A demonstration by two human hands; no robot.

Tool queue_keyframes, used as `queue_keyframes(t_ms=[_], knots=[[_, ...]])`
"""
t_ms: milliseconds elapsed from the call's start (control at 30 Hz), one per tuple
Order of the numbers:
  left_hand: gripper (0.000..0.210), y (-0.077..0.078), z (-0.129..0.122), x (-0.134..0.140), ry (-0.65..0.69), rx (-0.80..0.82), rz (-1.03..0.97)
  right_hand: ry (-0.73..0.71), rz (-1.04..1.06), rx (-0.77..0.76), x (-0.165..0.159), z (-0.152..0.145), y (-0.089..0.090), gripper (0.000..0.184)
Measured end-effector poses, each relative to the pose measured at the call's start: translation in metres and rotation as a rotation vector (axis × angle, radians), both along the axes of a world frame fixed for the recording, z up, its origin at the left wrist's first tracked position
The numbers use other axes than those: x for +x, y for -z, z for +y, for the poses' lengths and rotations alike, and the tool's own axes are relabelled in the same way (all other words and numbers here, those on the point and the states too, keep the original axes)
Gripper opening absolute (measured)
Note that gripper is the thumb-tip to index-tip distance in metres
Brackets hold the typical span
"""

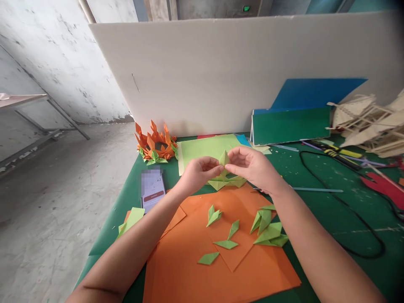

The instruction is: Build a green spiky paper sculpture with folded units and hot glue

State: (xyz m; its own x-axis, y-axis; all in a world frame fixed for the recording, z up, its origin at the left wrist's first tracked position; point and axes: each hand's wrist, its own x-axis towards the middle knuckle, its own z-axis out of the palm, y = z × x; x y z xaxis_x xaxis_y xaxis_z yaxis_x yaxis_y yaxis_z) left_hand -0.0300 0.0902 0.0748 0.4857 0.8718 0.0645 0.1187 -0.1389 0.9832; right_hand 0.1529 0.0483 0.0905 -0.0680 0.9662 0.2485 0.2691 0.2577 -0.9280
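Note:
Between my two hands stands a pointed, folded piece of light green paper (224,158). My left hand (204,171) pinches its left side with thumb and fingers. From the right, my right hand (249,165) pinches the same piece near its lower edge. Just below the fingers, a wider green folded paper base (225,183) rests over the orange sheets; whether it is joined to the held piece I cannot tell. Several small green folded leaves (233,229) lie on the orange paper (189,282), with a cluster of larger green folded pieces (268,229) near my right forearm.
An orange and green paper crown (156,143) stands at the table's back left. A phone (153,188) lies left of my hands. On the right are a black cable (334,185), a glue gun stick (315,190) and a wooden model (375,122). A white board (202,75) stands behind.

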Motion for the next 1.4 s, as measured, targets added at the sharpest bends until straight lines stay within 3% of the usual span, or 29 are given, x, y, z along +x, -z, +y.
queue_keyframes(t_ms=[367,567,700,900,1000,1167,1400], knots=[[0.028,-0.001,0.0,-0.001,-0.014,0.035,0.061,0.024,0.004,-0.043,0.0,0.0,-0.003,0.032],[0.026,0.002,0.0,-0.002,0.028,0.107,0.147,0.003,-0.064,-0.073,-0.001,0.0,-0.002,0.024],[0.023,0.007,0.0,0.0,0.006,0.168,0.061,-0.011,-0.097,-0.086,0.0,0.001,0.002,0.023],[0.03,0.005,0.004,0.0,0.025,0.137,0.004,-0.004,-0.1,-0.025,-0.002,0.0,-0.002,0.02],[0.023,0.002,0.006,-0.004,-0.016,0.187,0.111,0.083,-0.064,0.043,-0.001,0.002,0.0,0.019],[0.009,0.008,0.006,-0.007,-0.09,0.318,0.435,0.334,-0.195,0.206,-0.001,0.009,0.015,0.02],[0.015,0.024,0.002,0.0,-0.035,0.315,0.562,0.286,-0.286,0.182,-0.01,0.015,0.031,0.024]])
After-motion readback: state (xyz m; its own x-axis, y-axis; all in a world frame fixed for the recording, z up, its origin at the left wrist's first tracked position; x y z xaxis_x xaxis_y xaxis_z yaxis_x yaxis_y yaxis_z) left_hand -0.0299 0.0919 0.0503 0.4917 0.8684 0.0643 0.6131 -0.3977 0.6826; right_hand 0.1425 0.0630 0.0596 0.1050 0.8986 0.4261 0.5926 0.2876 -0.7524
